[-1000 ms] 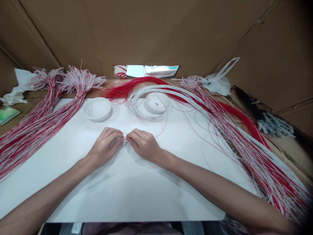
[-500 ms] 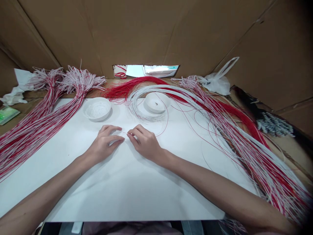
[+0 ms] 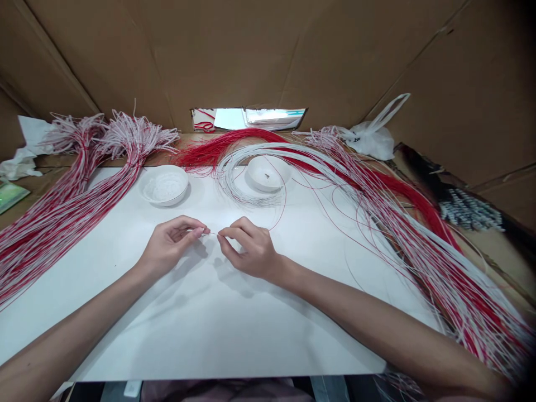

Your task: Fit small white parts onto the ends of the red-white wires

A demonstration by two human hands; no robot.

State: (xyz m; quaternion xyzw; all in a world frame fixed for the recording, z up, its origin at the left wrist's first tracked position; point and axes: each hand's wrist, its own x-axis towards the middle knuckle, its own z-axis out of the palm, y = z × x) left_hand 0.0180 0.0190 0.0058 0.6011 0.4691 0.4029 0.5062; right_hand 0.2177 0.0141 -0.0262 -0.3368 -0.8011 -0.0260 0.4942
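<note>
My right hand [image 3: 249,245] pinches a thin red wire [image 3: 213,234] between thumb and fingertips. Its short end points left across the small gap between my hands, while its longer part curves up to the right behind the hand. Facing it, my left hand [image 3: 173,240] is closed in a pinch near that end. Something tiny and pale shows at the left fingertips, too small to name; whether it touches the wire I cannot tell. Both hands are just above the white tabletop [image 3: 209,329].
A white bowl [image 3: 184,195] with small white bits stands beyond my left hand. Another white bowl [image 3: 280,181] holds a small dark item, with white wires [image 3: 228,167] curving around it. Red wires [image 3: 251,134] lie behind; red-and-white bundles [image 3: 113,184] flank the table. Cardboard walls [image 3: 234,56] enclose it.
My left hand has closed from spread fingers into a pinch and turned toward the wire end. The right hand keeps its pinch and has moved slightly downward in view.
</note>
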